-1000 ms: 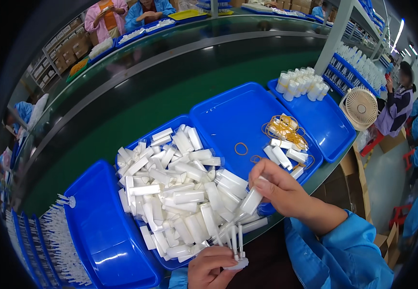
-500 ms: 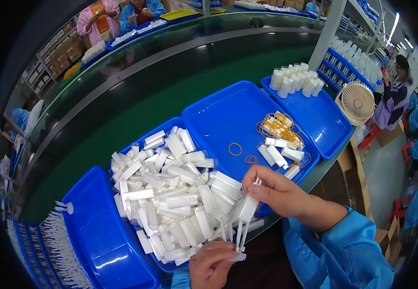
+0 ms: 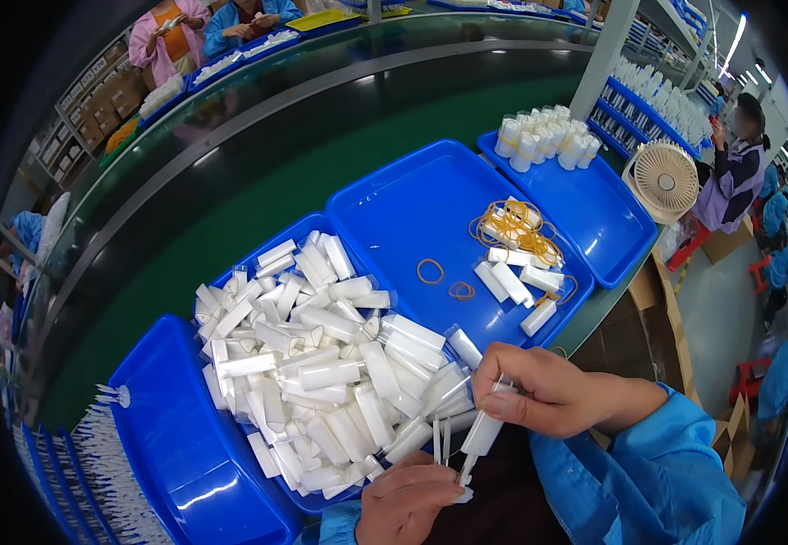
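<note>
— So, what has the right hand [image 3: 553,395] got?

— Its grip is pinched on a small white tube [image 3: 485,429], which hangs tilted, narrow end down, over the near edge of the desk [image 3: 231,173], just beside the heap.

— And the left hand [image 3: 408,504]?

— Low at the bottom of the picture, right under that tube. Thin white sticks [image 3: 441,440] stand up from its fingers, so it is closed around them, and the tube's tip sits close to the fingertips; whether it touches them I cannot tell.

— Which heap?

— A pile of white tubes [image 3: 321,363] fills the middle blue tray [image 3: 317,227]. To its left lies another blue tray [image 3: 185,454], and beyond that a row of white applicators [image 3: 113,454].

— Anything to the right?

— A wider blue tray [image 3: 412,200] with loose rubber bands [image 3: 430,271], a tangle of yellow bands [image 3: 517,227] and a few tubes. Further on, upright white tubes [image 3: 544,141] on a fourth tray and a small fan [image 3: 664,179].
</note>
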A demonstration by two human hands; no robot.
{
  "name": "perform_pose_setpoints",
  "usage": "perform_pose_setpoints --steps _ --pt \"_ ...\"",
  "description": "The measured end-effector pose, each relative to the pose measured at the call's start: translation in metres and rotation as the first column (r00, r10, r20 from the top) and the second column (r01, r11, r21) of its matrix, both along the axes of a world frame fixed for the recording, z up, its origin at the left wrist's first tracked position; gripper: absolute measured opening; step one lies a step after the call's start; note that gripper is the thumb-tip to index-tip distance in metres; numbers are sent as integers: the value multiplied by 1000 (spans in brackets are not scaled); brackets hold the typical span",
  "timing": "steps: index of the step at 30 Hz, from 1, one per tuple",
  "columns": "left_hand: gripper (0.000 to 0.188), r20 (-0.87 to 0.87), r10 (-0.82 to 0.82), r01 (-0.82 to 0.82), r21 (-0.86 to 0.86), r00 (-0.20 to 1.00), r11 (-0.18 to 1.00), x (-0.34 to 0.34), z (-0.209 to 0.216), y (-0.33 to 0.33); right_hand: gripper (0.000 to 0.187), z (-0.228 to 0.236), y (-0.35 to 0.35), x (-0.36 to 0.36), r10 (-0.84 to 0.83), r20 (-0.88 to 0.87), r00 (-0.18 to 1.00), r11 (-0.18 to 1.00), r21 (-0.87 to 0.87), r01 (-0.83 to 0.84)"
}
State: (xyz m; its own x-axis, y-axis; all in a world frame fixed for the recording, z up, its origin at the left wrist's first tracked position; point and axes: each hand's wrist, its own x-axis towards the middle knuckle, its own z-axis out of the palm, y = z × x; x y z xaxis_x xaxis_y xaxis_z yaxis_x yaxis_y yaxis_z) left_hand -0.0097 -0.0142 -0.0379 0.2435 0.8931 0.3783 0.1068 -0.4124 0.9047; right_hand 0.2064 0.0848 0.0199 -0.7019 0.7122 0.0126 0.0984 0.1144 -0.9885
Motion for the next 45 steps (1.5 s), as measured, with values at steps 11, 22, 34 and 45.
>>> perform_pose_setpoints --steps 11,22,34,45 --pt "21 240 45 -27 -76 970 997 12 12 2 13 -6 -34 -8 -3 13 1000 986 169 1" --pt "20 580 43 179 -319 813 931 16 0 5 19 0 -15 -6 -38 210 977 964 266 -19" --pt "24 650 149 191 -422 746 886 17 7 8 23 -16 -20 -12 -50 159 986 978 210 15" --pt "21 617 183 90 -383 765 919 13 13 -4 30 -9 22 -3 -459 384 801 807 557 196"
